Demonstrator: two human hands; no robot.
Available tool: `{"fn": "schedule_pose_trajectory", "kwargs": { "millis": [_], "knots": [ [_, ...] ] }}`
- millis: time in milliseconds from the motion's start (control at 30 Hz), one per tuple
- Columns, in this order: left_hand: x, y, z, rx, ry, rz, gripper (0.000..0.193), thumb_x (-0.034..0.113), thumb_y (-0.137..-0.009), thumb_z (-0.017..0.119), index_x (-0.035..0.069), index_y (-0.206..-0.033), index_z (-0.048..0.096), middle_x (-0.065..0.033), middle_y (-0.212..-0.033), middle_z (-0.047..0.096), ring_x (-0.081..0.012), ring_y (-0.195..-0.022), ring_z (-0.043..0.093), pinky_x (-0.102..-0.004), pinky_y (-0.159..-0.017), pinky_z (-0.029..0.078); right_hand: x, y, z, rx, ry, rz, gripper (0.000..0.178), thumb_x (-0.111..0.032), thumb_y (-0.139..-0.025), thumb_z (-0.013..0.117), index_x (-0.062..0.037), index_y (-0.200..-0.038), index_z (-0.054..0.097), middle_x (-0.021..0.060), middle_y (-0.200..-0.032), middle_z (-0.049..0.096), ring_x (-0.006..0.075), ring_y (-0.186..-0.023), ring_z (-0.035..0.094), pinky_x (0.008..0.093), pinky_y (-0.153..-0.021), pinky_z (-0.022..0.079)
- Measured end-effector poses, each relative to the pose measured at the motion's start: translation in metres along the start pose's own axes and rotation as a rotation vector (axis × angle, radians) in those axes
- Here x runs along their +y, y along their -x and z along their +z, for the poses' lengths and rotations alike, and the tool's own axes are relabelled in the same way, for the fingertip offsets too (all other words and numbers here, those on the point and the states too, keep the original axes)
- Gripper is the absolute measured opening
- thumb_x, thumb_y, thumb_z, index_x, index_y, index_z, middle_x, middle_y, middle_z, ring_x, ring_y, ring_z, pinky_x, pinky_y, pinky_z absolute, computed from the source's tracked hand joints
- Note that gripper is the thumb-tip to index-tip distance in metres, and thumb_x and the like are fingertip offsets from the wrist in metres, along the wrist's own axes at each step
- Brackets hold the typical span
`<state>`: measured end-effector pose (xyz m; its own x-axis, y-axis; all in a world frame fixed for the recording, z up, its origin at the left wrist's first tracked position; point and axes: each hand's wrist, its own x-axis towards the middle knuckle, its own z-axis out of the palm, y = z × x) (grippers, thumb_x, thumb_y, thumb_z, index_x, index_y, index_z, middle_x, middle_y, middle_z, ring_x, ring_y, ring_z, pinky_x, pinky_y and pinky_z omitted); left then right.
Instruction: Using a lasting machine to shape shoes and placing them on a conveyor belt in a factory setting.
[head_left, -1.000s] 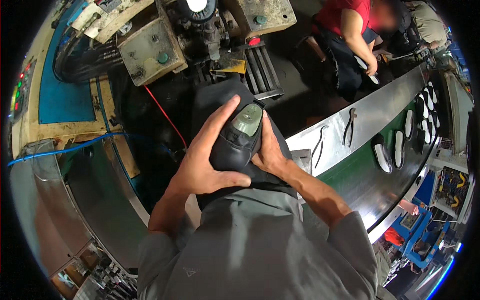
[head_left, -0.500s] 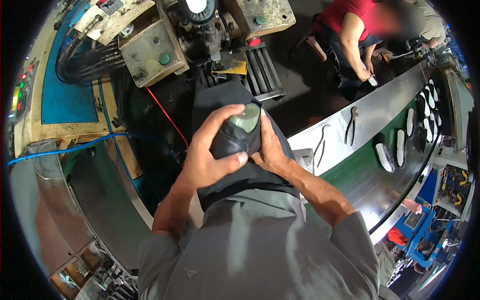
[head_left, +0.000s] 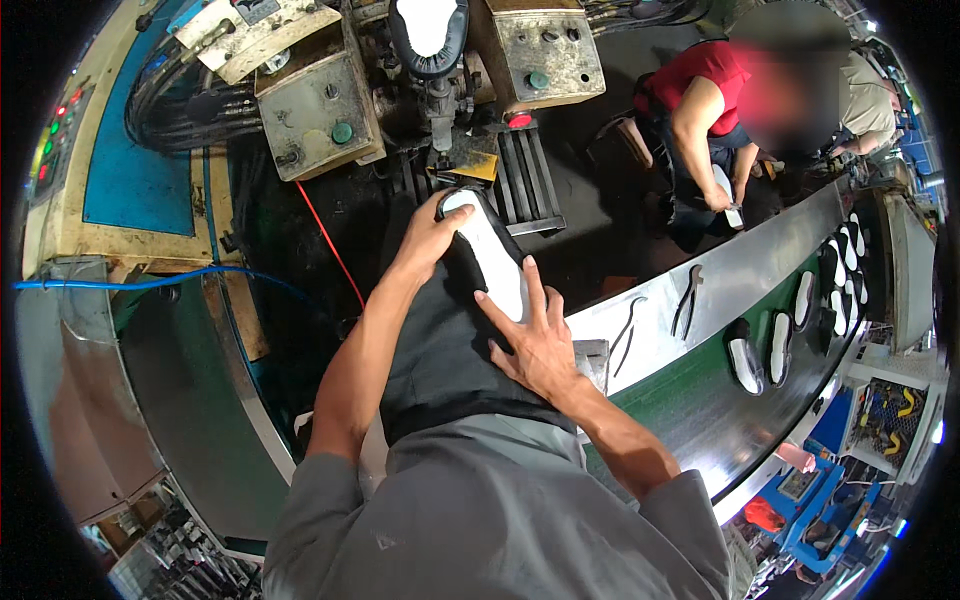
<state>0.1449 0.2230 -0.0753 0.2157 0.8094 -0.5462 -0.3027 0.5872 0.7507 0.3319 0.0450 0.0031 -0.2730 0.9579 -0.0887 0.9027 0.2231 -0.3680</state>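
Note:
A black shoe upper on a last [head_left: 492, 262] lies over my lap with its white underside facing up. Around its far end my left hand [head_left: 432, 240] is closed, the thumb resting on the white face. My right hand [head_left: 535, 345] has its fingers spread, the tips touching the near part of the shoe on both sides of the white surface. What lies beneath the shoe is hidden.
Ahead stands a machine with a black shoe, white underside up [head_left: 430, 30], and control boxes [head_left: 318, 125]. On the right, pliers [head_left: 687, 302] and a hooked tool [head_left: 627, 335] lie on a metal ledge. Several shoes [head_left: 780, 345] sit on a green conveyor [head_left: 680, 400]. A person in red [head_left: 700, 85] works beyond.
The shoe has been turned from its rounded greenish end facing up to its white underside facing up. My left hand has shifted to the far end; my right hand's fingers have spread.

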Motion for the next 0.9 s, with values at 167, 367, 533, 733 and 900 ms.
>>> {"fn": "schedule_pose_trajectory", "kwargs": {
  "millis": [167, 367, 533, 733, 900],
  "knots": [
    [0.014, -0.024, -0.013, 0.174, -0.948, 0.807, 0.026, 0.006, -0.099, 0.071, -0.001, -0.124, 0.076, -0.0239, -0.110, 0.076, -0.0398, -0.101, 0.076, -0.0436, -0.087, 0.059, 0.014, -0.009, -0.005, 0.059, -0.022, -0.074, 0.079, -0.027, -0.082, 0.087, -0.0378, -0.157, 0.062, 0.0339, -0.178, 0.010, 0.0544, -0.130, 0.049, 0.0579, -0.097, 0.060],
    [0.008, -0.034, -0.025, 0.156, -0.971, 0.747, 0.017, 0.004, -0.099, 0.069, 0.000, -0.112, 0.078, -0.0248, -0.105, 0.077, -0.0466, -0.099, 0.075, -0.0501, -0.083, 0.059, 0.016, -0.014, -0.006, 0.051, -0.065, -0.090, 0.067, -0.031, -0.085, 0.085, -0.0352, -0.150, 0.070, 0.0354, -0.177, 0.016, 0.0547, -0.127, 0.053, 0.0595, -0.098, 0.059],
    [0.013, -0.045, -0.037, 0.046, -0.991, 0.603, 0.025, 0.010, -0.105, 0.063, -0.008, -0.118, 0.076, -0.0189, -0.106, 0.080, -0.0345, -0.097, 0.077, -0.0418, -0.090, 0.058, 0.018, -0.023, -0.017, 0.021, -0.073, -0.078, 0.066, -0.031, -0.083, 0.086, -0.0337, -0.148, 0.072, 0.0348, -0.177, 0.017, 0.0542, -0.127, 0.055, 0.0591, -0.101, 0.059],
    [0.120, -0.090, -0.056, 0.011, -0.253, 0.535, 0.064, 0.047, -0.112, 0.066, 0.005, -0.159, 0.058, -0.0181, -0.144, 0.070, -0.0245, -0.131, 0.066, -0.0435, -0.113, 0.051, 0.033, -0.025, -0.058, 0.166, -0.240, 0.077, 0.065, -0.028, -0.083, 0.090, -0.0289, -0.146, 0.075, 0.0404, -0.173, 0.024, 0.0573, -0.133, 0.057, 0.0582, -0.106, 0.057],
    [0.238, -0.120, -0.013, -0.266, 0.258, 0.317, 0.078, 0.060, -0.112, 0.058, 0.004, -0.164, 0.047, -0.0095, -0.150, 0.064, -0.0234, -0.139, 0.061, -0.0434, -0.124, 0.042, 0.040, -0.051, -0.113, 0.282, -0.109, 0.151, 0.065, -0.026, -0.080, 0.091, -0.0257, -0.144, 0.077, 0.0401, -0.173, 0.024, 0.0555, -0.140, 0.053, 0.0562, -0.116, 0.050]
  ]
}}
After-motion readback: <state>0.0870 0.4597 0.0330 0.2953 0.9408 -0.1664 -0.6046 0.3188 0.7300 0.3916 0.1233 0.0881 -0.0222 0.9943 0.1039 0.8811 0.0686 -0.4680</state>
